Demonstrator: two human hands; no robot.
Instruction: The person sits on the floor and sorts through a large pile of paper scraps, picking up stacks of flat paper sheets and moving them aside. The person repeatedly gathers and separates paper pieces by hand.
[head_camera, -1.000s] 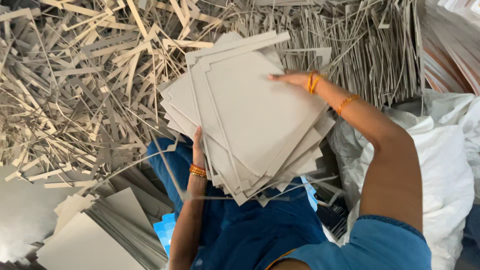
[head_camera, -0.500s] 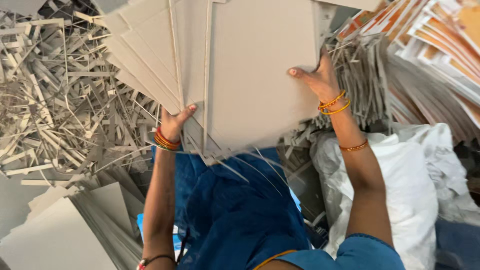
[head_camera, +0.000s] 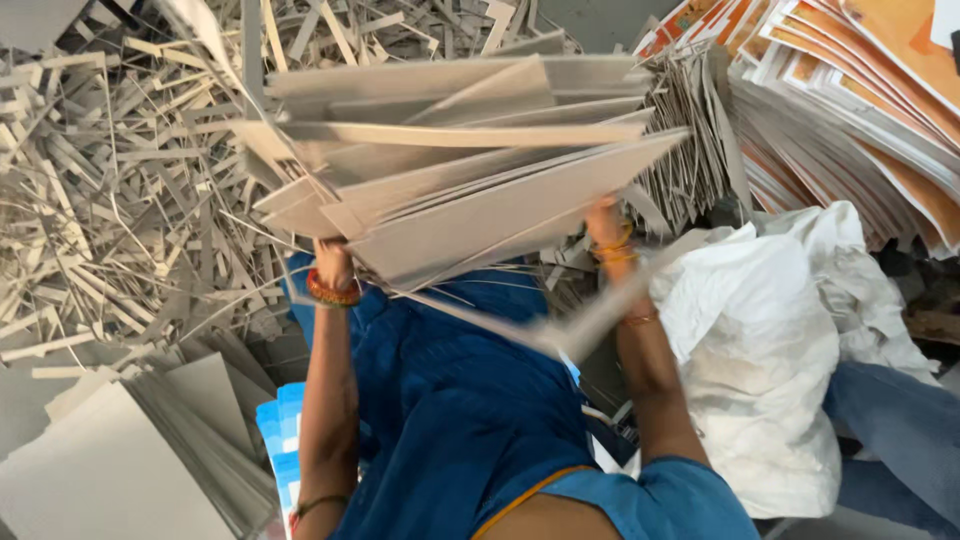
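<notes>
I hold a loose stack of grey cardboard sheets (head_camera: 470, 190) up in front of me with both hands. The sheets are tilted almost edge-on to the camera and fan apart at the left. My left hand (head_camera: 332, 262), with orange bangles at the wrist, grips the stack's lower left corner from below. My right hand (head_camera: 604, 222) holds the lower right edge and is partly hidden behind the sheets. A thin grey strip (head_camera: 590, 322) hangs loose under the stack, over my blue clothing (head_camera: 450, 400).
A heap of cardboard offcut strips (head_camera: 110, 200) covers the left and back. Another pile of grey sheets (head_camera: 110, 470) lies at the bottom left, beside a blue printed card (head_camera: 275, 440). A white sack (head_camera: 760, 350) sits right, with orange-and-white printed sheets (head_camera: 860, 90) stacked behind it.
The stack has tipped from facing the camera to nearly edge-on, and the sheets have fanned apart. Both hands kept their hold and now sit lower under it.
</notes>
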